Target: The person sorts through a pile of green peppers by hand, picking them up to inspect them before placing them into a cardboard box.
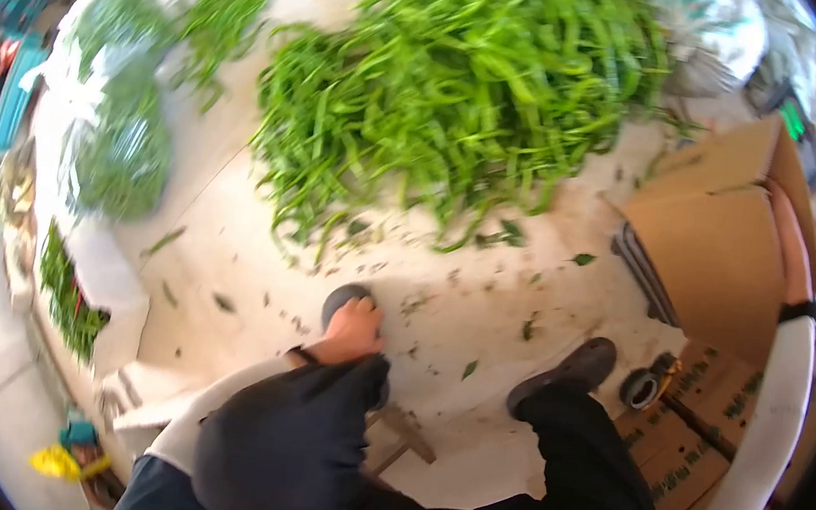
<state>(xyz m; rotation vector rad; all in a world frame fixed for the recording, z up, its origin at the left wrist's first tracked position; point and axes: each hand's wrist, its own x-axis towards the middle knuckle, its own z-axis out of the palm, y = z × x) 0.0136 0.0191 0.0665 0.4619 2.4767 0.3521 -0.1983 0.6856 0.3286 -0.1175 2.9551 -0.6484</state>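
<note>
Vegetable pile [467, 91] ahead on floor [259, 238]; bagged greens [123, 152] left; cardboard boxes [720, 250] right; tape roll [639, 387] beside boxes.

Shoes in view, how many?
2. Left shoe, partly hidden under the left hand; right shoe on the floor beside the cardboard boxes.

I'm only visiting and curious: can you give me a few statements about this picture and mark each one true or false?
1. A big pile of green pods lies on the pale ground ahead of the person. True.
2. The left hand is buried in that pile. False: it rests by the knee, near a dark shoe, apart from the pile.
3. The right hand reaches to a cardboard box. True.
4. The right arm wears a red sleeve. False: it is a white sleeve with a dark wristband.
</note>
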